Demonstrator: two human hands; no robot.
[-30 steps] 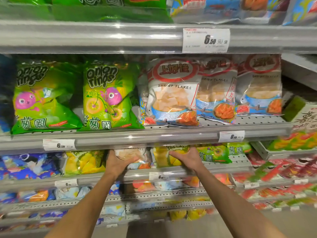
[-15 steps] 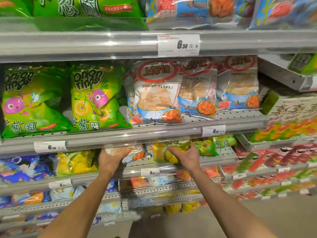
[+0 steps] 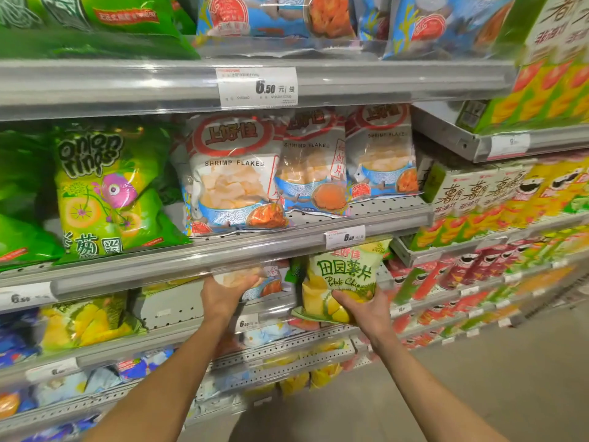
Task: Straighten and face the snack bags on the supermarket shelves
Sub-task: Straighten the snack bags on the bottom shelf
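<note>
right hand (image 3: 366, 309) gripping 1 potato chip bag (image 3: 342, 282) upright, out in front of the third shelf (image 3: 178, 327) | left hand (image 3: 223, 295) holding 1 shrimp bag (image 3: 264, 282) on that shelf | 3 shrimp flake bags (image 3: 236, 180) facing forward above

shrimp flakes bag (image 3: 255, 282): top hidden behind shelf rail (image 3: 178, 266) | right-hand shelves (image 3: 510, 275): blurred beyond the rail | left hand (image 3: 223, 295): fingertips unclear

Glossy plastic film wrapped the chip bag (image 3: 342, 282), and the perforated metal shelf (image 3: 387, 205) wore a clear, shiny plastic front-edge strip (image 3: 191, 260).
</note>
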